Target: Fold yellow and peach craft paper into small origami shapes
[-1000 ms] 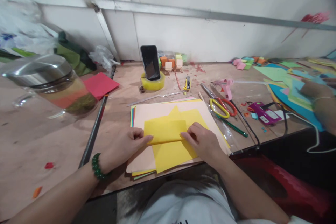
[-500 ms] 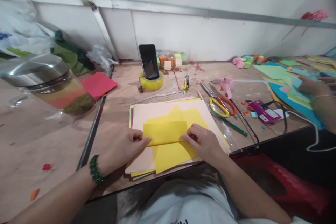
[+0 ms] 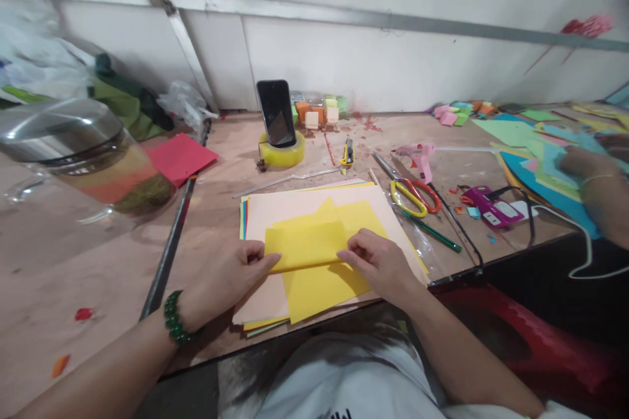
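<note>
A brownish table [image 3: 211,213] bears a peach paper stack [image 3: 258,213], then yellow sheets [image 3: 314,298], and over these a bright yellow folded paper [image 3: 305,243], wide and rectangular, its ends pinched by the person's left hand [image 3: 230,275] and right hand [image 3: 382,263].

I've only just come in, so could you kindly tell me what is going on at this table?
A person holds a yellow piece of paper, which looks folded, by its ends, the left hand and right hand each with a thumb near its lower edge. Beneath it, more yellow paper lies on a pale-topped stack of sheets. Scissors and a pink glue gun lie to the right. At the far right, another person's hand is among coloured sheets.
</note>
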The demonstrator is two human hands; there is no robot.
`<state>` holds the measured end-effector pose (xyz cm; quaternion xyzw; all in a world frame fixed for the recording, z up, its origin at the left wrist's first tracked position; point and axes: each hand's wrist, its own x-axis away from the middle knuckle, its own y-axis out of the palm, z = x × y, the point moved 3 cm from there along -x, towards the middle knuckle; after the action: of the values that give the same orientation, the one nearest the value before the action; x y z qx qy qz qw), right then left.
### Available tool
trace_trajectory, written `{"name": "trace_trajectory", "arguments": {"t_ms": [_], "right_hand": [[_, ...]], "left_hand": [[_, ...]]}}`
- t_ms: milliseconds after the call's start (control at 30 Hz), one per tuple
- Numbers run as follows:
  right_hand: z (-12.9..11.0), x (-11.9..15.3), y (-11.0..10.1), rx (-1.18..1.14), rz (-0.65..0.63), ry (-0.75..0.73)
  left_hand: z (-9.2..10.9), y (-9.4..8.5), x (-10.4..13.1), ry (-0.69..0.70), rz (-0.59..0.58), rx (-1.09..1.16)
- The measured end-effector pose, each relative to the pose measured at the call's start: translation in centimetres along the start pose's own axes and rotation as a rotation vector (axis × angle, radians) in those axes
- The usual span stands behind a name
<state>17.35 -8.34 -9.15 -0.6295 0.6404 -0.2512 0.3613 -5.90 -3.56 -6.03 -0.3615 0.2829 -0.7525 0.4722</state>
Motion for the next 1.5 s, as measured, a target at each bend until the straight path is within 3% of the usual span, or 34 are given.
{"name": "trace_trajectory", "arguments": {"t_ms": [667,1000,1300,1367,1500], "right_hand": [[0.0,-0.2,0.7,0.165,0.08,-0.035],[-0.2,0.1,0.6,0.183,0.056,-0.055],[-0.2,0.3,0.5,0.205,0.046,-0.061],[0.0,0.4,0.6,0.204,0.074,-0.062],[-0.4,0.7,0.6,0.305,0.185,-0.191]], "left_hand": [[-0.2,0.2,0.0,0.032,0.018,-0.047],[-0.5,0.4,0.0,0.074,0.029,-0.11],[-1.2,0.7,0.2,0.14,0.069,-0.306],[-1.6,0.6,0.3,0.21,0.156,-0.359],[-1.7,0.7,0.9,0.582,0.413,-0.529]]}}
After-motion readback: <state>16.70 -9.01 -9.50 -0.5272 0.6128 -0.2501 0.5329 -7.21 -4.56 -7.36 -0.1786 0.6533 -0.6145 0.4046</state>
